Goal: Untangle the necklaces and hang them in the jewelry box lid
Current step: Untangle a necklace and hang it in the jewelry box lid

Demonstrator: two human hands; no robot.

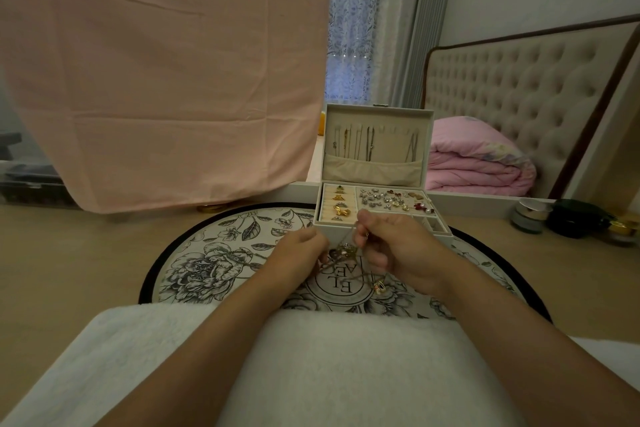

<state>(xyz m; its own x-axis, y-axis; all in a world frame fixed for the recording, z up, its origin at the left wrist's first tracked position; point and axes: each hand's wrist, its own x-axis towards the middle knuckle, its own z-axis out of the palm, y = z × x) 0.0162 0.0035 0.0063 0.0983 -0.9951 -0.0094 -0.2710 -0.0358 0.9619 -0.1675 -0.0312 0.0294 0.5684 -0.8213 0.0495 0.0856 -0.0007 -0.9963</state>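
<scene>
1. A pink cloth hangs at the far left, reaching down to the table.
2. The left hand hovers over a round flowered mat, its fingers curled in and pinching the left side of the knot.
3. The tangled necklaces sit between both hands, just in front of the jewelry box. A gold pendant dangles lower.
4. The right hand pinches a thin strand lifted up out of the clump.
5. Behind, the lid stands upright. Several hung chains already fill part of its row, and some hooks look bare.
6. The job seems partly done: the clump still needs separating, then hanging.
7. Small jars stand far right.
</scene>
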